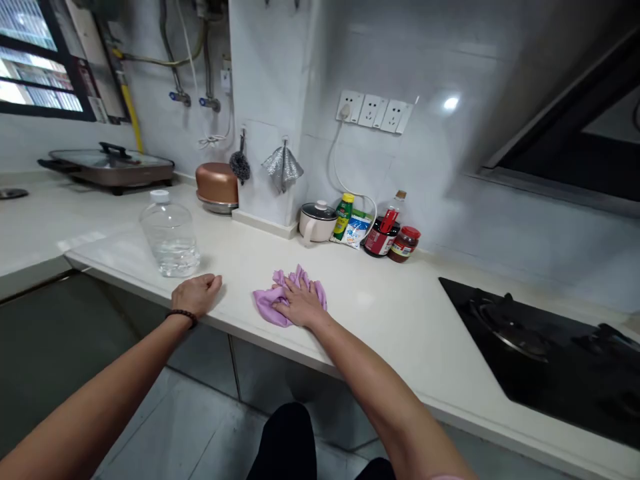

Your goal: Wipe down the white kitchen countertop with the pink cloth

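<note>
A crumpled pinkish-purple cloth [270, 308] lies on the white countertop [370, 333]. My right hand [301, 303] presses down on it from above, palm down with the fingers spread. Near the counter's front edge my left hand [197, 295], a dark beaded bracelet at its wrist, rests closed in a fist with nothing showing in it. Just behind that fist stands a large clear plastic bottle [173, 233] with a white cap, partly filled with clear liquid.
Along the wall stand a small lidded pot [318, 223], a green bottle [343, 217], a blue-white packet [357, 229] and jars, including a red-lidded one [404, 245]. A black gas stove [550, 347] is at right. An electric pan [110, 167] and copper-coloured pot [217, 183] sit at left.
</note>
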